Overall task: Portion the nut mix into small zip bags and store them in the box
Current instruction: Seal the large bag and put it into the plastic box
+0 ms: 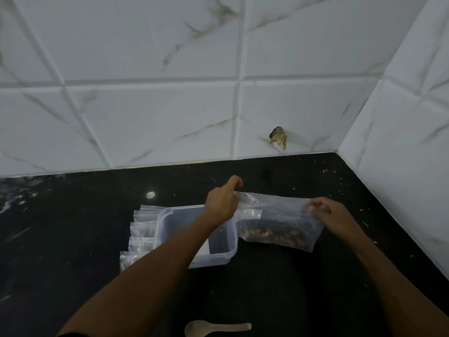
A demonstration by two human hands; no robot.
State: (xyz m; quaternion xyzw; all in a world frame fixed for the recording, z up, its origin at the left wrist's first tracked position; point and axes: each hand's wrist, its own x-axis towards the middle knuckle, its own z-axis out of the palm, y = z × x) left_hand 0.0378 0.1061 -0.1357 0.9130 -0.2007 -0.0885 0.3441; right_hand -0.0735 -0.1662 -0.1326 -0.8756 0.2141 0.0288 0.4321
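A large clear zip bag with nut mix in its bottom is held just above the black counter. My left hand pinches its top left corner and my right hand pinches its top right corner. To the left sits a clear plastic box, partly covered by my left forearm. Several small empty zip bags lie fanned out on the counter, tucked partly under the box's left side.
A pale spoon lies on the black counter near the front edge. White marble-look tiled walls close the back and right side, forming a corner. A chipped hole marks the back wall.
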